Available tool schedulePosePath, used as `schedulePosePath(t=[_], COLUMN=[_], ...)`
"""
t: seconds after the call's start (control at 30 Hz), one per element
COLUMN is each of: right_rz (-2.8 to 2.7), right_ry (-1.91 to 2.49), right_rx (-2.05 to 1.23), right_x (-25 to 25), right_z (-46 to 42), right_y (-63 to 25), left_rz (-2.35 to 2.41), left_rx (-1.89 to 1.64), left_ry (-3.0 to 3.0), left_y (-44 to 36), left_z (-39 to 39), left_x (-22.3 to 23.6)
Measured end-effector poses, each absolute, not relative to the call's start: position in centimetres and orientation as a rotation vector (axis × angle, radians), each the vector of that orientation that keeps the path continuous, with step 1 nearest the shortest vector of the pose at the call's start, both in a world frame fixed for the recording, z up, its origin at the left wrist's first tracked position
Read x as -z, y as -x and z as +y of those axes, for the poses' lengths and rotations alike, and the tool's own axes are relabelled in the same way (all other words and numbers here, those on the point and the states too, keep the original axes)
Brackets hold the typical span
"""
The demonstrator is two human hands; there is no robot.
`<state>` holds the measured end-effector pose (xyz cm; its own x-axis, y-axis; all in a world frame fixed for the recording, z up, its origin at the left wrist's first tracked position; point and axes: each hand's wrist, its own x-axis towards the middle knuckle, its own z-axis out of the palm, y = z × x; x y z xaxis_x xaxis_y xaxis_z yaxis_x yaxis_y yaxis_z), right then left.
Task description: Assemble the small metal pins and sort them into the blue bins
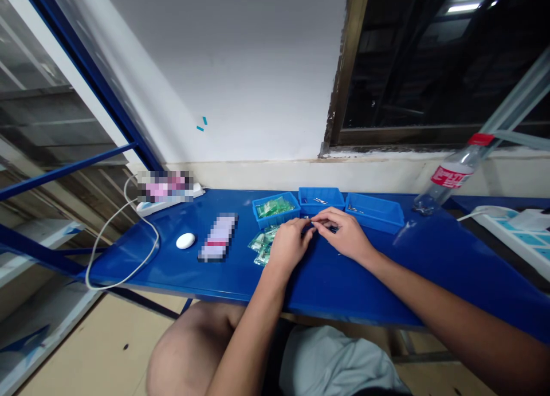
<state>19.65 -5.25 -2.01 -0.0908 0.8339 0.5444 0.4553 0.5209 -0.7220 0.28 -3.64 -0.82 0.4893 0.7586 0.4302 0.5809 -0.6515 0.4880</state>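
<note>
My left hand (291, 238) and my right hand (338, 228) meet over the blue table, with fingertips pinched close together. Whatever lies between the fingers is too small and too hidden to name. Beside my left hand, partly covered by it, is a pile of small clear packets with green print (263, 244). Just beyond the hands stand three blue bins: the left bin (275, 219) holds green-printed packets (275, 206), the middle bin (322, 197) a few thin metal pieces (319, 200), and the right bin (378, 212) small metal parts (354, 208) at its left end.
A white oval object (185, 241) and a blurred-out phone-like object (218, 237) lie to the left. A white power strip (172, 202) with a looping cable (89, 264) is at the left end. At right, a clear bottle (451, 175) stands tilted in view near another power strip (522, 232).
</note>
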Motion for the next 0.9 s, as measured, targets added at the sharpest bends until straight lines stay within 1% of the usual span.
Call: schedulePosePath(t=[0.17,0.33,0.67,0.9], right_rz=[-1.718,-1.759,-1.781,-1.781], right_ry=[1.129,1.092,1.102,1.113], right_rx=[-0.467,-0.402,-0.376,-0.442], right_x=[2.5,2.5,2.1,2.5], right_z=[-5.1,-5.1,-5.4,-5.2], right_y=[-19.5,-19.6,-19.7,-20.0], left_rz=[1.136,1.155,1.2,1.162], left_rx=[-0.92,-0.941,-0.917,-0.917], left_ry=[-2.428,-2.43,-2.45,-2.41], left_y=[-0.2,-0.2,-0.4,-0.5], left_z=[-3.5,-3.3,-4.2,-4.2], left_x=[1.1,1.3,0.3,0.2])
